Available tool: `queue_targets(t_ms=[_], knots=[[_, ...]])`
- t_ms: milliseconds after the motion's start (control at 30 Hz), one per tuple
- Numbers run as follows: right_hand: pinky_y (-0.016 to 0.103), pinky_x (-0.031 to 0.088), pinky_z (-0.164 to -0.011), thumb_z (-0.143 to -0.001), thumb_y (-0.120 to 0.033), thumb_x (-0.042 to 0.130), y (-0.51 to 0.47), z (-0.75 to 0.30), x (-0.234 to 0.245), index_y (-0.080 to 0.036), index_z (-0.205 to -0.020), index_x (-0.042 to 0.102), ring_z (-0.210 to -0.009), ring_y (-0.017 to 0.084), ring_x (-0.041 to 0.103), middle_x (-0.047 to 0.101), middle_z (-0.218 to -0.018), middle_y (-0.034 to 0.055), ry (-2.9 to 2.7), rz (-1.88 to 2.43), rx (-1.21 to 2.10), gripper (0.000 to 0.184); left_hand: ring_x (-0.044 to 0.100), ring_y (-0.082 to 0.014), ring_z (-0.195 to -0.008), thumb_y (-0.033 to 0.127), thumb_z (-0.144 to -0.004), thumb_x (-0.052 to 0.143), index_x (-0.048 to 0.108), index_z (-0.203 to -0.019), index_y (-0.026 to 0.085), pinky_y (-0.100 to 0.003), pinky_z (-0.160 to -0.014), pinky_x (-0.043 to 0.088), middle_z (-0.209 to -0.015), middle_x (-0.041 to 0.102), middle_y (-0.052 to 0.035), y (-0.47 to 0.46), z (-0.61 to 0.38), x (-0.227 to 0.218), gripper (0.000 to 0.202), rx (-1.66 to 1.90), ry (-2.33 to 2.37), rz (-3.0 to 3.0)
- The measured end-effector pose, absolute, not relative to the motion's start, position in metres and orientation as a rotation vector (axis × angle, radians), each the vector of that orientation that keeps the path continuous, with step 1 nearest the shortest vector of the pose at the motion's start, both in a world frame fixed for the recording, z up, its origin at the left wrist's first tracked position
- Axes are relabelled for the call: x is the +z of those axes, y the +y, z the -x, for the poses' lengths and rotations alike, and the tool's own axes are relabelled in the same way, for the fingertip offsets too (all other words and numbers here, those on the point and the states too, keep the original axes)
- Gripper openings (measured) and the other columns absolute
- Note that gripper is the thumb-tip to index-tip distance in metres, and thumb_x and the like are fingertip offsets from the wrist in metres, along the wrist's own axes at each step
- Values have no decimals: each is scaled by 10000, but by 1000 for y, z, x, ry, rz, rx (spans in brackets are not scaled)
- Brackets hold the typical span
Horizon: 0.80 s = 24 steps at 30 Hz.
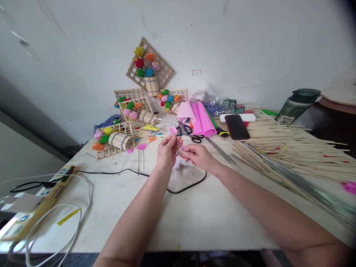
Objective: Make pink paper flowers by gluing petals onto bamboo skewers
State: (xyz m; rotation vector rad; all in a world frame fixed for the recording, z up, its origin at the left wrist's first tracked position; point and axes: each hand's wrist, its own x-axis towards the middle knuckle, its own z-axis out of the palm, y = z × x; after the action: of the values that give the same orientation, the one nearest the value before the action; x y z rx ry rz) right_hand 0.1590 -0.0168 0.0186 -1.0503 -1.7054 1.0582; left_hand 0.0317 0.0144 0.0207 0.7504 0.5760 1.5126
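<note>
Left hand (166,148) pinches thin stem (178,144) just below pink flower (173,131); right hand (199,156) grips lower down. Bench (194,218): stemmed pink blooms (142,146) left of hands, black-handled scissors (197,139) beyond, phone (237,127) and loose sticks (280,142) right, power strip (57,190) far left.

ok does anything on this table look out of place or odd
Yes: the thin sticks at right lie strewn loosely, with red scraps among them. A yellow strip also looks stray, lying near the power strip, away from the paper flowers.
</note>
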Motion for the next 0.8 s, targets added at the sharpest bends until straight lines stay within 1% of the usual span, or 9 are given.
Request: queue_targets(t_ms=[233,400,500,600,800], knots=[[190,343,-454,-746,-236,512,-16,-157,17,-150,-642,550,-465,70,449,524,-534,-25,-1716,1035,975,140,604,-86,-586,198,-617,715,626,-765,130,-211,-619,477,-674,648,-16,13,-33,22,186,1501,595,-737],[191,352,-461,-746,-247,514,-16,-157,18,-148,-658,557,-475,75,456,528,-536,-22,-1719,1054,975,139,601,-81,-588,205,-615,718,625,-763,133,-209,-627,473,-681,644,-13,13,-33,21,190,1502,607,-738],[189,355,-460,-748,-258,514,-18,-157,20,-145,-675,570,-493,76,461,542,-565,-14,-1709,1059,970,146,597,-77,-584,208,-618,716,625,-763,134,-205,-622,469,-673,641,-8,14,-33,21,186,1502,583,-743],[182,357,-446,-757,-277,512,-20,-155,23,-141,-692,579,-495,70,461,572,-611,1,-1699,1038,1036,164,593,-74,-584,206,-626,711,623,-763,135,-197,-615,467,-667,638,-8,13,-33,21,178,1497,559,-754],[164,341,-383,-748,-272,522,-22,-153,26,-140,-593,552,-406,49,405,554,-520,-9,-1684,1067,1141,206,583,-68,-565,213,-621,713,606,-722,136,-181,-585,456,-654,631,-4,11,-35,22,166,1484,578,-770]])
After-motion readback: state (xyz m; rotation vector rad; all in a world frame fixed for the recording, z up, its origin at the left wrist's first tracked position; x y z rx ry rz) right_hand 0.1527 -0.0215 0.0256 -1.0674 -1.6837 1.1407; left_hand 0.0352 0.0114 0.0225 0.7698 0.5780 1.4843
